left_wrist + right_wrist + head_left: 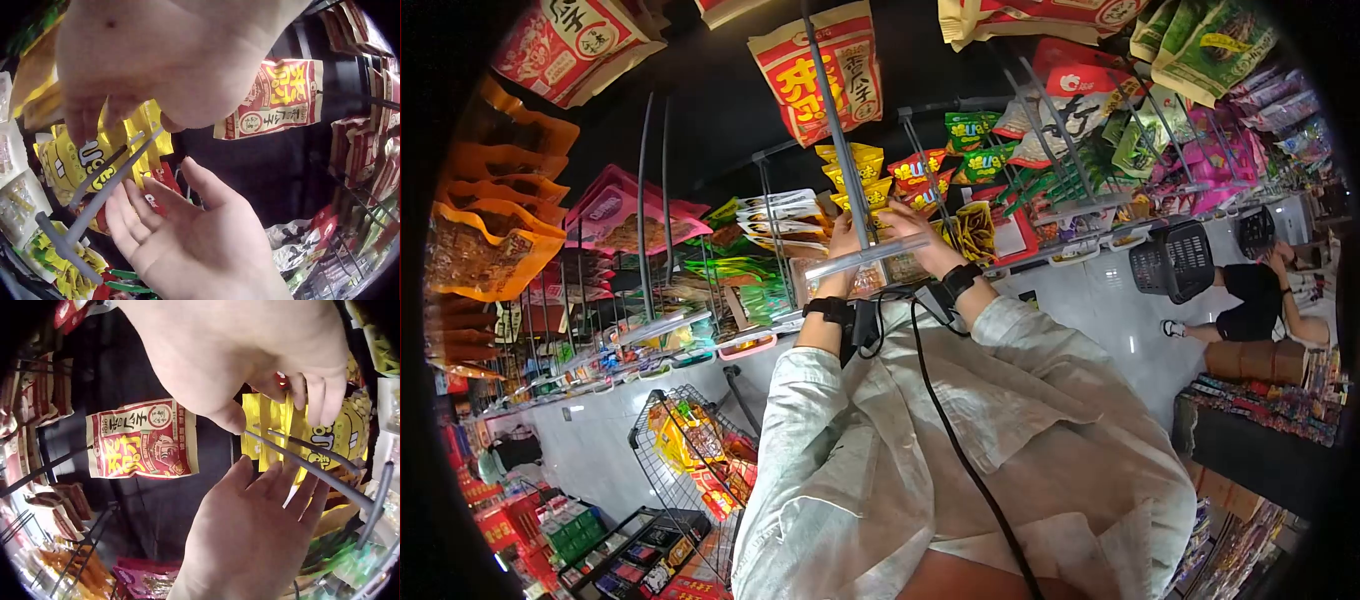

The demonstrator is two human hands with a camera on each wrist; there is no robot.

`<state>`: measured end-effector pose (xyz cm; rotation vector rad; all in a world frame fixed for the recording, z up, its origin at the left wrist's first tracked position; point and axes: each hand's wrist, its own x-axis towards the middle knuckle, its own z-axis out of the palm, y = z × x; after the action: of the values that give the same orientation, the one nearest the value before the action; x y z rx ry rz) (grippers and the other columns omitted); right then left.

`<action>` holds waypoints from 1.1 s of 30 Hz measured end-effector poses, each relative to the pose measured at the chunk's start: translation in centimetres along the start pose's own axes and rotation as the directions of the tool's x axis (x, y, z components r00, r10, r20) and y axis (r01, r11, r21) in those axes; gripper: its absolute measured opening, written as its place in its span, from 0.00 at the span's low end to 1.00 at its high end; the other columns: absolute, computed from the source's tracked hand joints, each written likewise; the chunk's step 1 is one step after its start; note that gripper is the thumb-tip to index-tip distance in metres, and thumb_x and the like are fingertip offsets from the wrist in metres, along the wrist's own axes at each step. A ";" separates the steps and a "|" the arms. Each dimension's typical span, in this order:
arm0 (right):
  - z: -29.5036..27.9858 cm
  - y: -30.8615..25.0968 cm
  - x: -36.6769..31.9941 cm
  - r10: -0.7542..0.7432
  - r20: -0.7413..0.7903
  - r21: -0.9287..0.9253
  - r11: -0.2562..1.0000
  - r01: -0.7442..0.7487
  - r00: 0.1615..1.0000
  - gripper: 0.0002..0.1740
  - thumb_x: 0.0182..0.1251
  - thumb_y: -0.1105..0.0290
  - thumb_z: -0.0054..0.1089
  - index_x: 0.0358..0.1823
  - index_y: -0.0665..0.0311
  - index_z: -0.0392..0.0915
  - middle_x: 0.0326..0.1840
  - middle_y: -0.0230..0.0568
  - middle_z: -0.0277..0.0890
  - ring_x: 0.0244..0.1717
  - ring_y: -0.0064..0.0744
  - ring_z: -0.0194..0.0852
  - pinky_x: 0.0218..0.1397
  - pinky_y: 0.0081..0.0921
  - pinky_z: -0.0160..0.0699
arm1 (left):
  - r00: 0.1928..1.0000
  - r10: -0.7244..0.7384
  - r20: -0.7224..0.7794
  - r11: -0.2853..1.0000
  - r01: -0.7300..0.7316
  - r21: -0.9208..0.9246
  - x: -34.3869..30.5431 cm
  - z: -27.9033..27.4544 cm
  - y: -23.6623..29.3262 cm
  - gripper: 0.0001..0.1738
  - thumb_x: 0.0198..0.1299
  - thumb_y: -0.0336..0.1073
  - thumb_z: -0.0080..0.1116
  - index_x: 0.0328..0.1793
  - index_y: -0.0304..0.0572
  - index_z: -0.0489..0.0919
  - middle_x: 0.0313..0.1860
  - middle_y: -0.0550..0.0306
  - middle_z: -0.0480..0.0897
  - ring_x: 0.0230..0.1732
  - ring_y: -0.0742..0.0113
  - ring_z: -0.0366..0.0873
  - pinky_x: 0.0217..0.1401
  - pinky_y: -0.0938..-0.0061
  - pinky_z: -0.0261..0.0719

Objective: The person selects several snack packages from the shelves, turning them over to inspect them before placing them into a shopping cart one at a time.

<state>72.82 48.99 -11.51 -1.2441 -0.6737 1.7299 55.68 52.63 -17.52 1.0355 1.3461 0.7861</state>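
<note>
Yellow snack bags point(868, 160) hang in a row on a grey metal hook point(337, 485). Both hands reach in around them from either side of the hook. In the right wrist view the left hand point(247, 519) has its fingers extended against the edges of the yellow bags point(340, 434). Over the front bag, the right hand point(250, 350) spreads its fingers down. From the left wrist view, the right hand point(194, 244) shows its palm, with straight fingers beside the bags, and the left hand point(162, 62) covers their upper part. A clear label strip point(870, 257) crosses before the wrists.
A red and cream seed bag point(800, 85) hangs above. Red snack bags point(915, 175) and white packets point(785, 215) flank the yellow ones. Behind on the left stands a wire cart point(650, 440) with snack bags in it. A person point(1250, 310) sits at right near black baskets point(1172, 262).
</note>
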 end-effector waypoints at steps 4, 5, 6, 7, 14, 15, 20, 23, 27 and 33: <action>0.2 -0.7 -1.6 0.030 -0.040 -0.060 0.998 -0.032 0.999 0.35 0.67 0.52 0.70 0.70 0.63 0.72 0.61 0.34 0.76 0.60 0.31 0.76 0.63 0.31 0.75 | 1.000 0.003 -0.013 0.999 -0.004 -0.048 -3.9 0.6 4.5 0.30 0.75 0.49 0.51 0.66 0.24 0.74 0.53 0.45 0.84 0.54 0.65 0.80 0.57 0.71 0.76; 0.0 -0.2 -2.1 0.048 -0.040 -0.069 0.996 -0.050 0.998 0.33 0.68 0.51 0.69 0.68 0.62 0.74 0.61 0.34 0.76 0.60 0.30 0.75 0.64 0.32 0.74 | 0.999 0.019 -0.040 0.999 -0.018 0.028 -4.0 0.3 3.4 0.28 0.75 0.48 0.50 0.63 0.27 0.77 0.51 0.47 0.85 0.51 0.63 0.81 0.55 0.69 0.77; 0.1 0.2 -2.3 0.061 -0.032 -0.076 0.995 -0.063 0.998 0.31 0.68 0.51 0.68 0.66 0.61 0.76 0.60 0.33 0.76 0.61 0.30 0.75 0.65 0.32 0.74 | 0.999 0.022 -0.045 0.999 -0.020 0.032 -4.0 0.3 2.4 0.27 0.75 0.48 0.49 0.62 0.28 0.78 0.50 0.47 0.85 0.50 0.62 0.81 0.55 0.69 0.77; 1.2 -1.6 -4.3 0.088 -0.067 -0.135 0.986 -0.096 0.994 0.26 0.72 0.53 0.64 0.64 0.60 0.78 0.59 0.33 0.77 0.62 0.28 0.74 0.67 0.33 0.72 | 0.998 0.022 -0.053 0.999 -0.020 0.038 -4.4 0.1 1.4 0.27 0.76 0.49 0.48 0.61 0.29 0.79 0.49 0.47 0.85 0.50 0.62 0.82 0.55 0.68 0.77; -0.5 2.9 -5.3 0.038 -0.118 -0.275 0.959 -0.069 0.992 0.27 0.74 0.49 0.58 0.61 0.64 0.79 0.61 0.39 0.79 0.63 0.33 0.75 0.67 0.30 0.70 | 0.992 -0.118 -0.041 0.986 0.122 0.116 -9.9 -0.5 1.7 0.30 0.77 0.54 0.48 0.68 0.36 0.78 0.60 0.53 0.83 0.60 0.64 0.80 0.60 0.68 0.76; -0.6 2.9 -5.7 0.037 -0.093 -0.274 0.960 -0.061 0.995 0.27 0.75 0.51 0.58 0.62 0.65 0.79 0.62 0.38 0.78 0.63 0.32 0.74 0.67 0.29 0.69 | 0.988 -0.150 -0.037 0.983 0.153 0.098 -10.5 -0.6 1.6 0.30 0.77 0.55 0.48 0.68 0.36 0.78 0.61 0.52 0.83 0.62 0.63 0.79 0.62 0.66 0.76; 0.1 0.3 -9.0 0.019 -0.065 -0.286 0.958 -0.037 0.998 0.25 0.74 0.51 0.61 0.58 0.66 0.77 0.56 0.35 0.78 0.57 0.25 0.72 0.62 0.25 0.67 | 0.987 -0.128 -0.099 0.985 0.114 -0.128 -14.3 0.8 2.7 0.31 0.77 0.54 0.47 0.62 0.30 0.81 0.56 0.47 0.86 0.56 0.64 0.81 0.58 0.69 0.76; -0.2 1.0 -10.0 -0.025 -0.047 -0.315 0.949 0.009 0.999 0.25 0.74 0.49 0.60 0.51 0.68 0.80 0.47 0.36 0.80 0.49 0.24 0.74 0.54 0.26 0.72 | 0.975 -0.207 -0.076 0.972 0.196 -0.132 -16.1 1.0 2.8 0.30 0.78 0.53 0.45 0.65 0.31 0.79 0.62 0.47 0.84 0.65 0.60 0.79 0.63 0.67 0.75; 0.4 -0.2 -12.1 0.079 -0.040 -0.324 0.942 -0.088 0.996 0.35 0.72 0.50 0.63 0.69 0.71 0.73 0.67 0.46 0.76 0.68 0.30 0.71 0.70 0.25 0.67 | 0.968 -0.245 -0.053 0.953 0.230 -0.199 -18.1 1.3 1.5 0.29 0.78 0.51 0.44 0.70 0.33 0.76 0.65 0.45 0.82 0.69 0.57 0.77 0.66 0.64 0.75; 1.3 1.1 -15.1 0.018 -0.007 -0.292 0.956 -0.020 1.000 0.25 0.74 0.58 0.60 0.62 0.69 0.78 0.58 0.40 0.81 0.57 0.25 0.76 0.59 0.25 0.72 | 0.978 -0.208 -0.032 0.973 0.203 -0.106 -20.3 0.4 0.0 0.20 0.71 0.40 0.50 0.62 0.37 0.80 0.58 0.53 0.84 0.62 0.63 0.80 0.63 0.67 0.78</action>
<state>73.03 35.28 -5.01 -1.4582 -0.9445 1.6846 54.03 34.01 -9.71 0.7881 1.4096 0.7173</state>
